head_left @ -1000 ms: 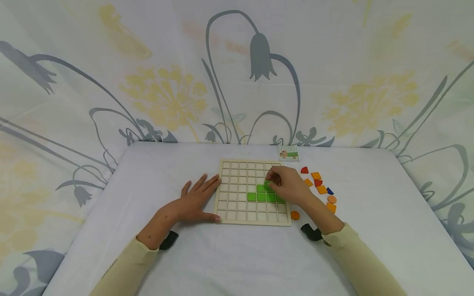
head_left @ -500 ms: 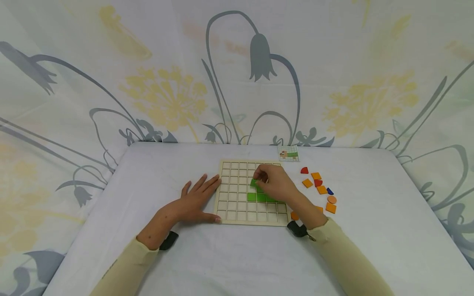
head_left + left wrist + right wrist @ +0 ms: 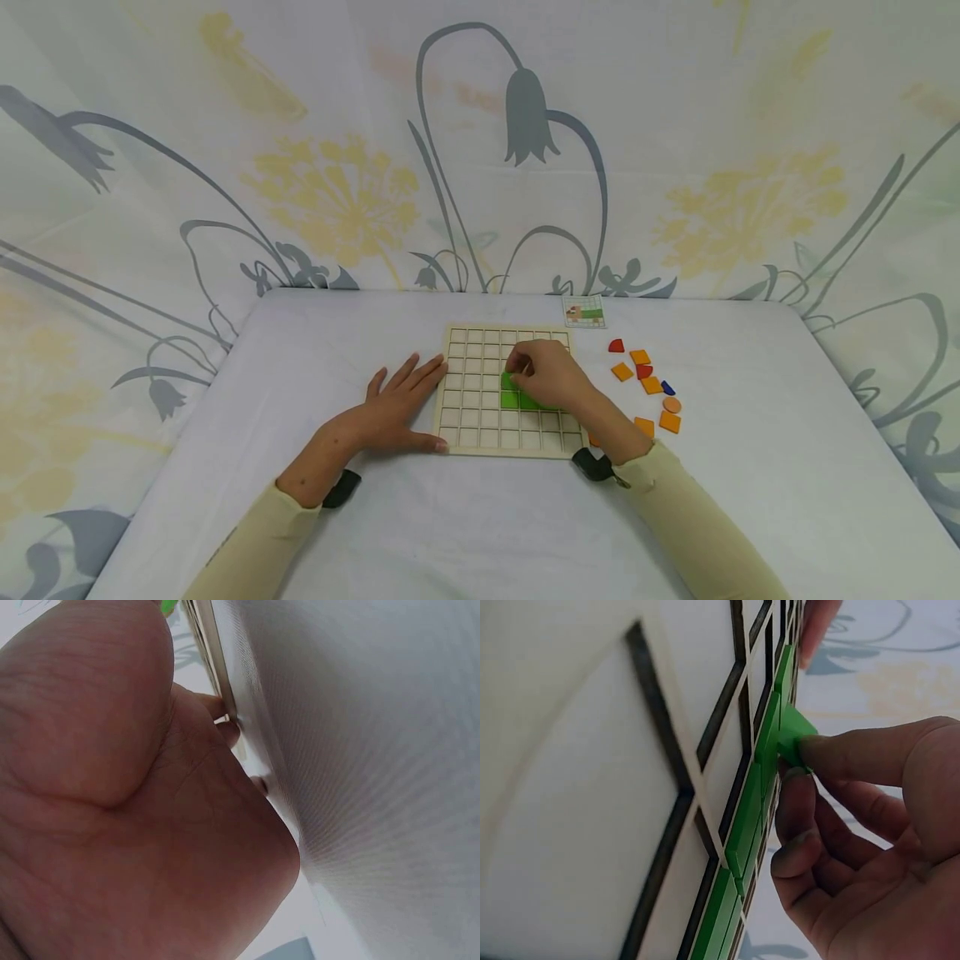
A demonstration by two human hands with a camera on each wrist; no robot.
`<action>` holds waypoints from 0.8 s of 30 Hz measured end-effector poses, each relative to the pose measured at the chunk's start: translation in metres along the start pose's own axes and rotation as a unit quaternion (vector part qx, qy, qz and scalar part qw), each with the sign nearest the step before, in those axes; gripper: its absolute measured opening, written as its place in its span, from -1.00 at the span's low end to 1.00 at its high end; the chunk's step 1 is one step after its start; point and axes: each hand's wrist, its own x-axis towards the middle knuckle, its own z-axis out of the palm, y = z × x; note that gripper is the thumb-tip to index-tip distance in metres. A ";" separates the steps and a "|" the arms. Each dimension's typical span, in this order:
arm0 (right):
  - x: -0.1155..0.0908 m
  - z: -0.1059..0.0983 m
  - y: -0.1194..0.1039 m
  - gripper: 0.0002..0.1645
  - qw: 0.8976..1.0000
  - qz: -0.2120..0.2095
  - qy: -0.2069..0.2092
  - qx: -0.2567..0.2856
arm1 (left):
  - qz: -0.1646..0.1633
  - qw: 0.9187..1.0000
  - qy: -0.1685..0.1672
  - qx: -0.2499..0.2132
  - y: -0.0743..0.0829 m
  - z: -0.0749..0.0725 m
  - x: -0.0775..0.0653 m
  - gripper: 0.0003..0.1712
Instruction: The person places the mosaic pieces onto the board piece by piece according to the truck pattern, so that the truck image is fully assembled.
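Leftward goes the right hand, sliding across the grid board with its green tile since a second ago, while the left hand hasn't budged! Thumb and fingers of the right are clamped on that tile, its free end poking out past the tips, tilted, right by the row of green tiles already seated in the cells; whether it touches them, I can't tell. Left fingers are spread, tips at the board's left edge, palm down.

Underneath, a white-covered surface. Off to the board's right, loose pieces: orange squares, red pieces, a blue piece and an orange disc. Up beyond the far right corner lies a small picture card. And behind it all, a pale cloth with grey bell-flowers and yellow blooms.
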 end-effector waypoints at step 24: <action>-0.026 -0.009 0.018 -0.77 0.998 0.015 0.050 -0.024 | 0.001 1.000 0.001 0.004 0.000 0.002 0.000 0.37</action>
